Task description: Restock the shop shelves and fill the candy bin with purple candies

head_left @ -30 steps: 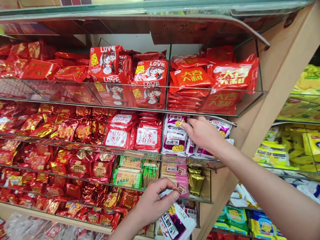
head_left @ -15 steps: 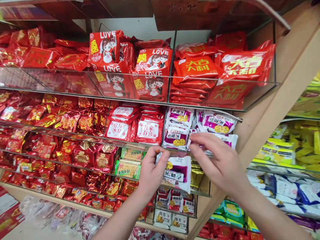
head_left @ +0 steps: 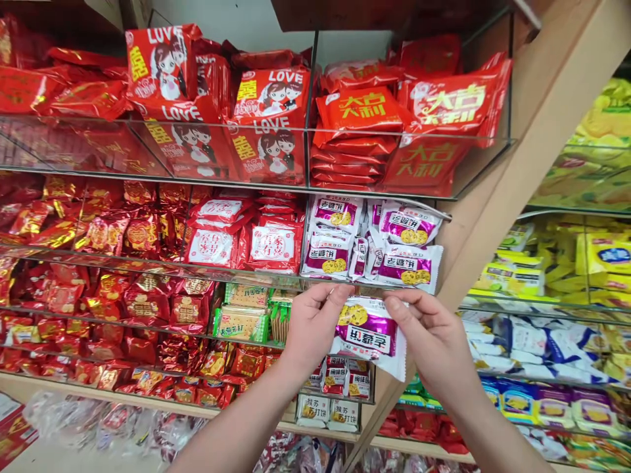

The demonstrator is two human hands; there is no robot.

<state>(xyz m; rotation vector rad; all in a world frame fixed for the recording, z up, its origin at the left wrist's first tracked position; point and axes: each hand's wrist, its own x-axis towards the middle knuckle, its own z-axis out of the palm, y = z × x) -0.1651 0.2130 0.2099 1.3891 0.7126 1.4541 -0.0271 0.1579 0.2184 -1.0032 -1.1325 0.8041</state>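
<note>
A white and purple snack packet (head_left: pixel 367 335), printed with yellow round cakes, hangs upside down between my two hands. My left hand (head_left: pixel 318 322) pinches its left top corner between thumb and fingers. At its right top corner, my right hand (head_left: pixel 431 328) grips the wrapper with thumb and fingertips. Just above and behind, matching purple and white packets (head_left: pixel 409 266) fill a clear-fronted bin. Left of my left hand lie green-edged cracker packets (head_left: pixel 241 325) in the lower bin.
Red packets with a LOVE print (head_left: pixel 273 92) and red packets with gold characters (head_left: pixel 365 108) stand in the top bins. A slanting wooden post (head_left: pixel 497 197) parts these shelves from yellow packets (head_left: pixel 611 253) on the right. Clear plastic bags (head_left: pixel 79 420) lie at the lower left.
My right hand has come down from near the purple bin and taken the packet's right corner. The packet is now stretched between both hands. The view has shifted right.
</note>
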